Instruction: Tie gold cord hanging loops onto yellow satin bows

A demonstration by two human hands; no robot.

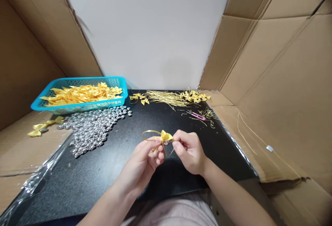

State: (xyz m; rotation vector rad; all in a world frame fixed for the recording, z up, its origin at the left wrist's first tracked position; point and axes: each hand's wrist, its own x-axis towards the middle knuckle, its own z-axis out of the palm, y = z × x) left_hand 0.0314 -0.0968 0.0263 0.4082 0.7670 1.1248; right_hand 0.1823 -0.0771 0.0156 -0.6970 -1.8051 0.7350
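Note:
My left hand [146, 155] pinches a yellow ribbon bow [166, 136] between thumb and fingers, over the black tabletop. A loop of gold cord [150, 131] stands out to the left of the bow. Just right of it, my right hand [190, 151] is closed, thumb against forefinger, on the thin gold cord; a loose length hangs below. Partly hidden under the bow is a shiny silver bead [166, 142]. The fingers cover the spot where cord and ribbon meet.
A blue basket [77, 109] of yellow bows stands at back left, many silver beads [90, 129] before it. At the back lie cut gold cords [167, 97], finished bow pieces [195, 96], pink thread snips [196, 115] and cord scraps [209, 113]. Cardboard walls [272, 63] enclose the sides.

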